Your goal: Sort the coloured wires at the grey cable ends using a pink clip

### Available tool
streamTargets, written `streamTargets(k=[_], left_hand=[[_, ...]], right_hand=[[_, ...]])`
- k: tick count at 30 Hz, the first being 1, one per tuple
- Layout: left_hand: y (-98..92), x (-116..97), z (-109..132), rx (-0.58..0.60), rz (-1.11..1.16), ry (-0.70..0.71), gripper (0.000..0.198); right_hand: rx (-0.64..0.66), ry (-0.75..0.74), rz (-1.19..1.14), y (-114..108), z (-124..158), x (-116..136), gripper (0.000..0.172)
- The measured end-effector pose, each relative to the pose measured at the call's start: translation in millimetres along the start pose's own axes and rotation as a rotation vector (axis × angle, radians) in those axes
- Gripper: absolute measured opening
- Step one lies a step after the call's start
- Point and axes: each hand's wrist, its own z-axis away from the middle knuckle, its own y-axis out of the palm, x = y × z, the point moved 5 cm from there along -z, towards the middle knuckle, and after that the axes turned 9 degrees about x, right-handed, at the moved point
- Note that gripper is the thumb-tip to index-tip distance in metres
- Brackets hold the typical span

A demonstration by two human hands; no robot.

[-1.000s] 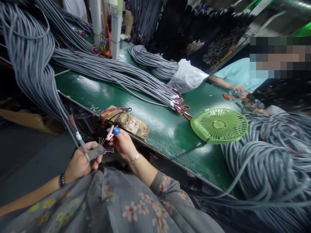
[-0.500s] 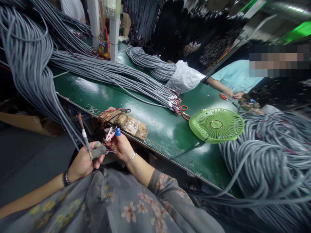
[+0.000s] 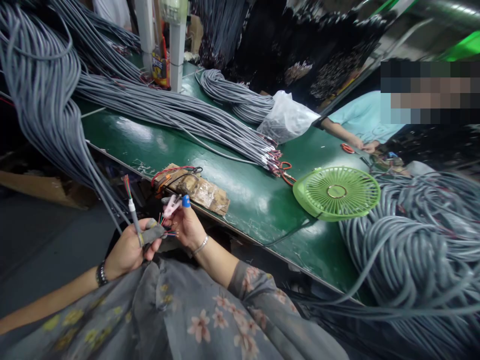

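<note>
Low in front of my body, my left hand (image 3: 129,247) is closed round a grey cable (image 3: 134,216), with grey covers on some of its fingers. From the cable's white-banded end, thin coloured wires (image 3: 126,186) stick up; more bare wire ends (image 3: 168,232) fan out past the fingertips towards my other hand. My right hand (image 3: 190,231), a blue cover on its thumb tip, pinches a small pale pink clip (image 3: 172,206) shaped like a clothes peg, close beside those wire ends. Its fingers are partly hidden behind the wires.
A green bench (image 3: 225,175) runs across, with a taped wooden block (image 3: 204,192) at its near edge. Grey cable bundles (image 3: 180,115), a green fan (image 3: 337,192) and a plastic bag (image 3: 287,120) lie on it. Coiled cable (image 3: 412,235) fills the right. A co-worker (image 3: 360,122) sits opposite.
The view has shifted very slightly. Both my hands keep almost the same place and hold; the pink clip has turned a little in my right fingers.
</note>
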Motion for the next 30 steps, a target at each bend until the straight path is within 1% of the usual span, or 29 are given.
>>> streamTargets(k=[3,5,7,9,13,17,25,30], left_hand=[[-1.7,1,4,0.007,0.0,0.002,0.057],[-2.6,0,7,-0.005,0.015,0.01,0.055],[-3.5,-1,10,-0.044,0.035,0.032,0.051],[-4.4,-4,12,-0.109,0.043,0.078,0.045],[-4.9,-11,13,-0.22,0.018,0.182,0.031],[-4.0,-15,10,-0.265,0.019,0.208,0.026],[-1.9,-10,7,-0.266,-0.016,0.13,0.028],[-5.5,-5,6,-0.239,-0.045,0.137,0.03]], right_hand=[[0.063,0.045,-0.011,-1,2,1,0.057],[0.091,0.047,-0.012,-3,5,2,0.051],[0.103,0.022,0.006,-5,6,3,0.043],[0.106,-0.01,0.029,-7,7,5,0.039],[0.1,-0.008,0.028,-7,7,6,0.042],[0.069,0.007,-0.013,-6,7,7,0.043],[-0.003,-0.074,-0.057,-3,5,8,0.039],[-0.009,-0.06,-0.037,-3,8,4,0.038]])
